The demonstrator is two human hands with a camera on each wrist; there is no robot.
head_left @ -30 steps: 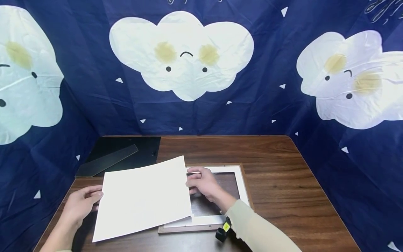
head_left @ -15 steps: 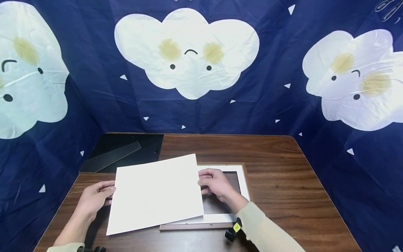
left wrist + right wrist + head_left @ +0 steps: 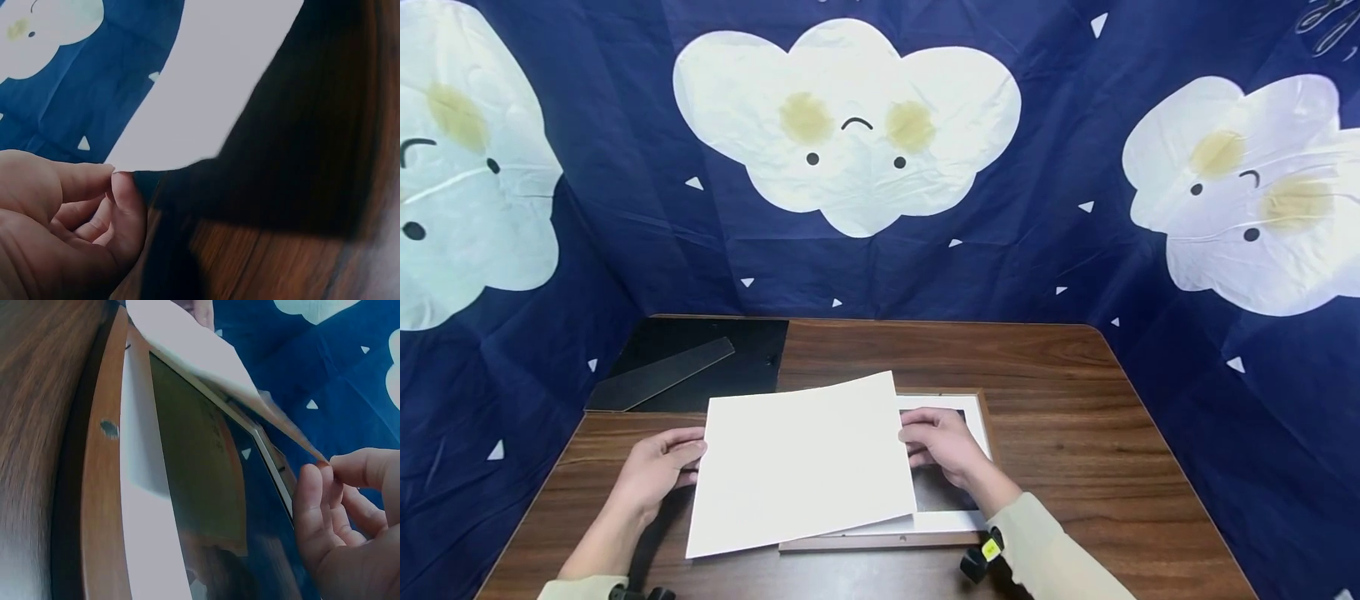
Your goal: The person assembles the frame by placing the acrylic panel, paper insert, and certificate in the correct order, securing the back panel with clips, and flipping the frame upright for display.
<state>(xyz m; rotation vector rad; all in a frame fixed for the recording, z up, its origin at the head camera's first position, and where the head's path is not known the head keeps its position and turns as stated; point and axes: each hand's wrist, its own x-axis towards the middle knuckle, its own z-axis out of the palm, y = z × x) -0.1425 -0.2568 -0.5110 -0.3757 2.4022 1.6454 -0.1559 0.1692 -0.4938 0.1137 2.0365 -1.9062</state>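
A blank white sheet of paper [image 3: 801, 467] hangs tilted above the table, bowed slightly. My left hand [image 3: 658, 467] pinches its left edge between thumb and fingers, as the left wrist view also shows at the sheet [image 3: 200, 94]. At the opposite edge my right hand [image 3: 943, 442] pinches the paper the same way. Beneath the sheet lies a wooden picture frame [image 3: 850, 544] with a white mat border [image 3: 951, 522] inside it. In the right wrist view the glossy pane [image 3: 200, 469] of the frame carries reflections. The paper hides most of the frame's left part.
A black board [image 3: 700, 387] lies at the table's back left corner, with a dark strip-shaped flap [image 3: 677, 375] slanting across it. Wood-grain tabletop [image 3: 1075, 450] extends right of the frame. A blue cloud-print cloth [image 3: 880, 275] walls in the back and both sides.
Both hands have carried the paper to the right, so it covers more of the picture frame. The grip at each edge has stayed the same, and the head view has shifted slightly.
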